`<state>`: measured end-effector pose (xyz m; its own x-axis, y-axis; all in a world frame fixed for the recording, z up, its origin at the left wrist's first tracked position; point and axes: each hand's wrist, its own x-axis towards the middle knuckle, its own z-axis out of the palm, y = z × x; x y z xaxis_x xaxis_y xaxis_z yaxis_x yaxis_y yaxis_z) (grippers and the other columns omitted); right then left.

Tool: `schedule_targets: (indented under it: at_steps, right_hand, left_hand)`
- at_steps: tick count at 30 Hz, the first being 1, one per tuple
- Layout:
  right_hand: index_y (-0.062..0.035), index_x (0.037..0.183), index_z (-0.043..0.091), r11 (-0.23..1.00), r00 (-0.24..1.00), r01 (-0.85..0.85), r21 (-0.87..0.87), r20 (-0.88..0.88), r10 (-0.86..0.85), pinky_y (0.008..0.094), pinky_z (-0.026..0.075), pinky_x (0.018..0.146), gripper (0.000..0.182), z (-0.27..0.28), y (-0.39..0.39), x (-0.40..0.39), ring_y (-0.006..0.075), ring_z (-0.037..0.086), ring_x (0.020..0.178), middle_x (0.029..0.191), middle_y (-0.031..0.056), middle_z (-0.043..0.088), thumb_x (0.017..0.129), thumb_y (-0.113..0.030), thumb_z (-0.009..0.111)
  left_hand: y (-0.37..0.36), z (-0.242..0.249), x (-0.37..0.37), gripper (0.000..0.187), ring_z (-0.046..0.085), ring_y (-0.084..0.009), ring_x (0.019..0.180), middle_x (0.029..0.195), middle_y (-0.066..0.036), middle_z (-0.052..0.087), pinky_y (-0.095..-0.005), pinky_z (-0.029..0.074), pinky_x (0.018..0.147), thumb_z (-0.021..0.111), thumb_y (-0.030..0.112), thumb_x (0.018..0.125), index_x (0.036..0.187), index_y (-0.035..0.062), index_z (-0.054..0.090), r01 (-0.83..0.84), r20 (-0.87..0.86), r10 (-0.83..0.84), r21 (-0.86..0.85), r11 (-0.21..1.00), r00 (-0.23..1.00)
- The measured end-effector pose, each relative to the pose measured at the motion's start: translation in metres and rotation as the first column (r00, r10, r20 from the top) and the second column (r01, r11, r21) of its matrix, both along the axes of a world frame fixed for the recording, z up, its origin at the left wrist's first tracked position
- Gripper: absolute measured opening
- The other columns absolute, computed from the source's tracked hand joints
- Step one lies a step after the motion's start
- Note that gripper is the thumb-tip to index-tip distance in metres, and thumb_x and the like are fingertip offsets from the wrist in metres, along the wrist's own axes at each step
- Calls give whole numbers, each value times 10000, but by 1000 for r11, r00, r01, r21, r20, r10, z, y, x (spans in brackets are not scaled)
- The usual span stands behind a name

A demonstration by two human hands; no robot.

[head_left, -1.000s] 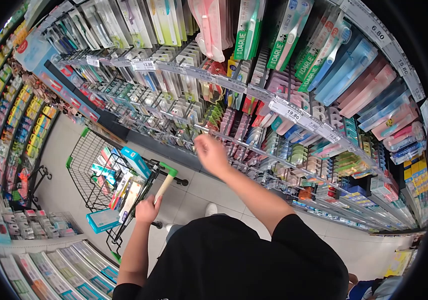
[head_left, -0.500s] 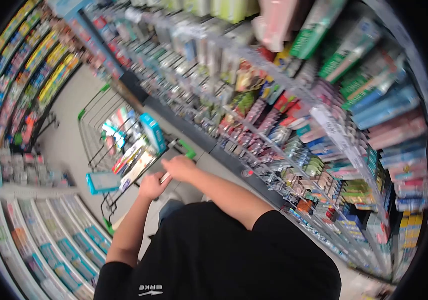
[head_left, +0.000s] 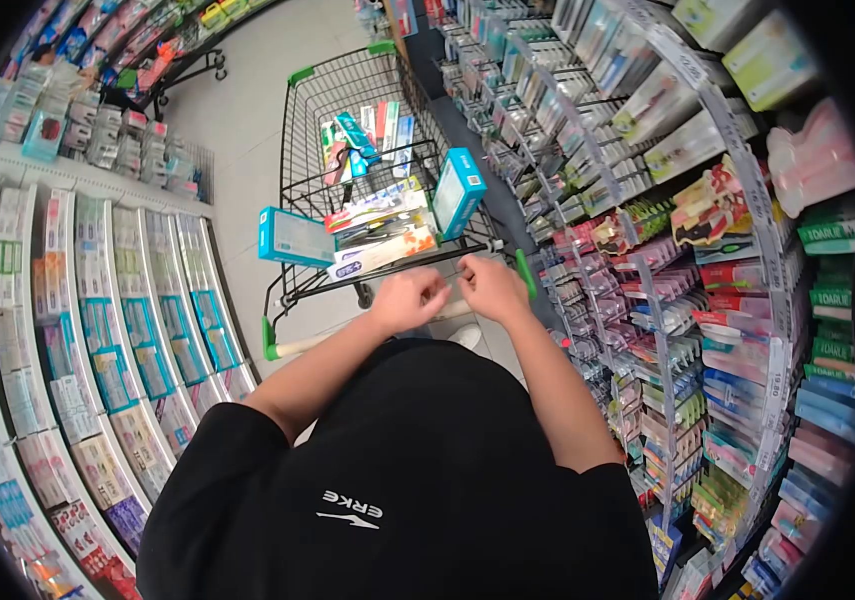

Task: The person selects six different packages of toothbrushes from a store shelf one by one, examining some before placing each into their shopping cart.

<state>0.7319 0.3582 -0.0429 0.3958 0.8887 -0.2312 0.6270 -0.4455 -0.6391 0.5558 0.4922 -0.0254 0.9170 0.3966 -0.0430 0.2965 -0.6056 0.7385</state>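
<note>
My left hand [head_left: 410, 300] is loosely closed, its fingers curled inward, just over the pale handle bar [head_left: 300, 346] of a shopping cart. A short gap to the right, my right hand [head_left: 494, 288] is also curled, thumb and fingertips turned toward the left. No object shows in either hand, and both wrists lie close above the bar. Beyond them is the black wire cart [head_left: 293, 160] with green corners. Two turquoise boxes, one on the left [head_left: 295, 237] and one on the right [head_left: 460, 192], flank several toothbrush-like packs [head_left: 378, 207] and a white-orange box [head_left: 383, 253].
Sloping shelves of boxed goods [head_left: 98, 330] line the left side. Hanging packs on a rack [head_left: 648, 290] crowd the right, with price strips along the edges. Grey floor tiles [head_left: 248, 110] run between them, and another wheeled stand [head_left: 188, 75] is at the upper left.
The view has turned, so the cart now appears more upright and central. My hands, together half a second ago with a pale piece visible between them, are now apart.
</note>
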Motion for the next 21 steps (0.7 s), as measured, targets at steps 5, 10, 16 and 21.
schedule_targets:
  at_steps: [5, 10, 16, 21]
  right_hand:
    - [-126, 1128, 666, 985, 988, 28, -171, 153, -1, 519, 564, 797, 362, 16, 14, -11, 362, 732, 960, 985, 90, 764, 992, -460, 628]
    - [-124, 1114, 664, 980, 962, -69, -188, 249, 115, 520, 568, 793, 413, 4, 15, -17, 346, 727, 961, 1021, 92, 746, 1007, -512, 573]
    - [-123, 1098, 681, 967, 968, -51, -249, 227, 110, 508, 574, 807, 404, 6, 22, -19, 337, 726, 970, 1026, 92, 748, 1004, -499, 571]
    - [-108, 1008, 708, 972, 969, -38, -232, 230, 93, 507, 575, 805, 405, 3, 20, -20, 336, 726, 959, 993, 106, 750, 981, -497, 601]
  left_hand:
    - [74, -25, -18, 209, 715, -322, 851, 909, -131, 714, -456, 575, 769, 671, 280, 991, 991, 72, 689, -315, -17, 317, 76, 946, 948]
    - [160, -109, -52, 373, 635, -398, 1184, 1192, -190, 690, -496, 540, 986, 663, 353, 1011, 1215, 40, 666, -307, -176, 406, 414, 857, 897]
    - [204, -128, -56, 460, 600, -363, 1266, 1425, -143, 588, -497, 542, 1010, 708, 335, 982, 1348, 79, 596, -171, -309, 378, 533, 829, 873]
    - [221, -129, -39, 510, 572, -343, 1319, 1407, -140, 609, -481, 530, 1041, 757, 319, 948, 1367, 96, 570, -60, -479, 291, 442, 895, 828]
